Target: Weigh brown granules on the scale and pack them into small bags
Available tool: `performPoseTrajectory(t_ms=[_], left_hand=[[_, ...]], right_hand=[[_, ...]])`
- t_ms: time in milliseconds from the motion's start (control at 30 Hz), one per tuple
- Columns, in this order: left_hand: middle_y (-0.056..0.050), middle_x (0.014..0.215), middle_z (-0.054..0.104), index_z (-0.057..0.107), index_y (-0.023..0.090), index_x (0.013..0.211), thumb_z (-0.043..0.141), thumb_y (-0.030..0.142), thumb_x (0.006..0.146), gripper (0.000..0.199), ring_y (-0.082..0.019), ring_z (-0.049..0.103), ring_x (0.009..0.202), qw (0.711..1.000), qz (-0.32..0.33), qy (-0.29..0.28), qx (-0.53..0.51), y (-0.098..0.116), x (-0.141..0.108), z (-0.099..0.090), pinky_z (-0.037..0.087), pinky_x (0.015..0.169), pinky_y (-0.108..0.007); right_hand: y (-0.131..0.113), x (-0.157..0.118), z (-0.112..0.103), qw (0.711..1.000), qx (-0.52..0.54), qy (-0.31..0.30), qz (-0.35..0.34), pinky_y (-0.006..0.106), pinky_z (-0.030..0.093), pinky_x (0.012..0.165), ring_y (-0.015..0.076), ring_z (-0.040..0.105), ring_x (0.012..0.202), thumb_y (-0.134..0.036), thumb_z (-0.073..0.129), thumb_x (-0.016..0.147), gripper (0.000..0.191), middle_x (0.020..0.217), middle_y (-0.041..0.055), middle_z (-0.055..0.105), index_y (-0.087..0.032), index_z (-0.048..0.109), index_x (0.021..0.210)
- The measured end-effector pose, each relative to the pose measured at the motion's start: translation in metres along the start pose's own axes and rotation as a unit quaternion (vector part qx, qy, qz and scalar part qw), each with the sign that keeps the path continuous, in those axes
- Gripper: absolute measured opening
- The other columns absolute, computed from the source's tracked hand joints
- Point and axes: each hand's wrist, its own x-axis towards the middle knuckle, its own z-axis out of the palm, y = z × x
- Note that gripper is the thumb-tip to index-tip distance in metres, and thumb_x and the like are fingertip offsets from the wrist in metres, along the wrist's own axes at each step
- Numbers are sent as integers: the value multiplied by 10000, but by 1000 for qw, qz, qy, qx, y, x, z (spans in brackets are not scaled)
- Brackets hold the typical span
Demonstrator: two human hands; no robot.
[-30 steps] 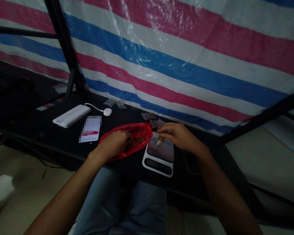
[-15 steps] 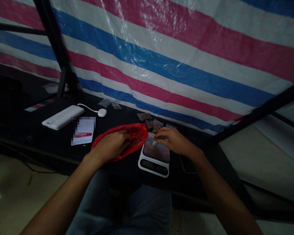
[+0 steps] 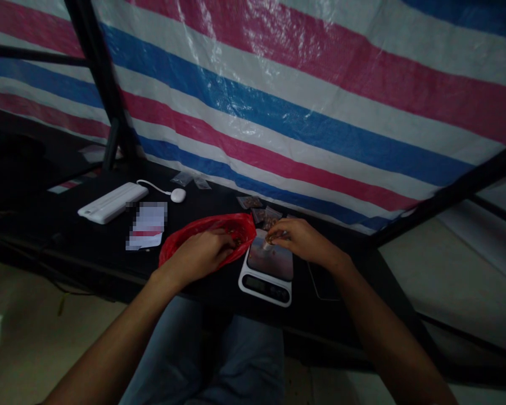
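Observation:
My left hand (image 3: 206, 251) reaches into an open red plastic bag (image 3: 175, 243), its fingers curled down at small brownish pieces (image 3: 237, 241). Its fingertips are partly hidden, so what they grip does not show. Over the far part of a white digital scale (image 3: 243, 281), my right hand (image 3: 297, 239) pinches a small clear plastic bag (image 3: 271, 236) with brownish bits in it. A few tiny specks lie on the scale's dark plate (image 3: 274, 264). Just behind the scale lie several small clear bags (image 3: 249, 202) of similar brownish pieces.
On the black table (image 3: 211, 292), to the left, are a white power bank (image 3: 113, 202), a round white gadget (image 3: 177, 195) on a cable and a blurred-out phone (image 3: 149, 225). Flat clear bags (image 3: 183, 178) lie near the striped sheet (image 3: 253, 101). A dark flat device (image 3: 322, 281) sits under my right forearm.
My left hand has shifted slightly right within the red bag, covering more of the pieces. The right hand stays over the scale with its small bag, its fingers slightly moved. The view has shifted a little.

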Motion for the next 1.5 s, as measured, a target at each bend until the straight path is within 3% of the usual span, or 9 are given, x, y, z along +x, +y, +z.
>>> performPoseTrajectory(t_ms=[333, 567, 733, 867, 1033, 1200, 1400, 1500], left_hand=[[-101, 1153, 743, 754, 213, 1083, 493, 225, 997, 276, -271, 710, 1048, 998, 55, 10, 36, 20, 26, 25, 542, 861, -352], [-80, 1142, 752, 748, 244, 1071, 525, 252, 984, 240, -277, 718, 1016, 999, 44, -1, 26, 24, 29, 24, 545, 854, -369], [-72, 1116, 748, 744, 233, 1042, 542, 288, 989, 216, -270, 722, 997, 998, 64, -8, 8, 26, 29, 25, 538, 820, -348], [-77, 1068, 748, 735, 210, 993, 533, 250, 992, 206, -264, 721, 981, 998, 58, -1, 10, 28, 29, 27, 529, 810, -335], [-57, 1109, 746, 734, 228, 1062, 512, 285, 1013, 235, -235, 717, 995, 997, 67, 45, -15, 34, 40, 23, 525, 836, -307], [-35, 1118, 742, 739, 237, 1054, 502, 301, 1022, 248, -226, 715, 1016, 992, 87, 89, -30, 41, 63, 21, 527, 859, -297], [-36, 1131, 749, 737, 240, 1064, 502, 249, 1008, 242, -229, 723, 1019, 995, 65, 75, -13, 43, 69, 24, 544, 865, -295], [-33, 1148, 755, 715, 252, 1116, 536, 254, 995, 216, -233, 724, 1045, 995, 59, 73, -21, 43, 65, 24, 546, 886, -301]], right_hand=[[-2, -1, 0, 999, 22, 30, 14, 304, 552, 797, 199, 737, 875, -121, 657, 875, 161, 961, 80, 785, -170, 779, 968], [5, -17, 4, 992, 20, 118, 41, 303, 520, 782, 201, 718, 861, -210, 630, 919, 153, 943, 71, 788, -176, 779, 938], [15, -35, 30, 992, 0, 72, 108, 307, 507, 739, 206, 712, 810, -239, 651, 907, 143, 916, 66, 794, -189, 784, 924], [15, -39, 47, 987, -8, 74, 140, 307, 506, 754, 209, 719, 843, -234, 635, 914, 154, 947, 67, 794, -201, 785, 920], [12, -36, 47, 982, -29, 98, 157, 303, 496, 735, 207, 710, 837, -239, 641, 913, 136, 956, 67, 787, -206, 771, 936], [16, -36, 44, 984, -30, 77, 156, 310, 499, 746, 206, 710, 826, -206, 625, 903, 138, 929, 63, 786, -202, 763, 891], [30, -29, 44, 962, 89, 215, 146, 317, 534, 729, 204, 711, 777, -265, 610, 902, 169, 893, 73, 788, -174, 753, 906], [29, -20, 49, 957, 129, 223, 136, 323, 542, 745, 211, 721, 792, -284, 611, 894, 184, 887, 67, 797, -181, 764, 900]])
